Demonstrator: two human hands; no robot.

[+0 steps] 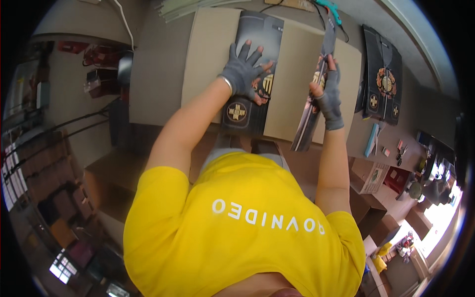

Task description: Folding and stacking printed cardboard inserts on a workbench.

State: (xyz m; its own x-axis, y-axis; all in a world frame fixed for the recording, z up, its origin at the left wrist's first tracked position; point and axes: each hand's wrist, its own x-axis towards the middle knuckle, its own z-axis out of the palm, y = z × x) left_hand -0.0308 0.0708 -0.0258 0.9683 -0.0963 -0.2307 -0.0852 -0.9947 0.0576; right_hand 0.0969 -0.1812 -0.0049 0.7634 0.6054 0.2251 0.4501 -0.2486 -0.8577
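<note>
My left hand [245, 74], in a grey fingerless glove, lies with spread fingers on a flat black printed carton [252, 121]. That carton rests lengthwise on a beige board [210, 54], a round gold emblem showing at its near end. To the right, my right hand [329, 99], gloved alike, grips a second black printed carton [308, 126] between thumb and fingers. This one is tipped up on its side, so only a narrow strip of it shows. Its near end reaches past the board's near edge.
Beyond the board lies a teal glue gun [331, 9] with a dark cord. More black printed cartons [388, 74] lie at the right. Nearer are a light blue strip [371, 141] and scissors [402, 156]. Pale sticks [180, 9] lie at the far left.
</note>
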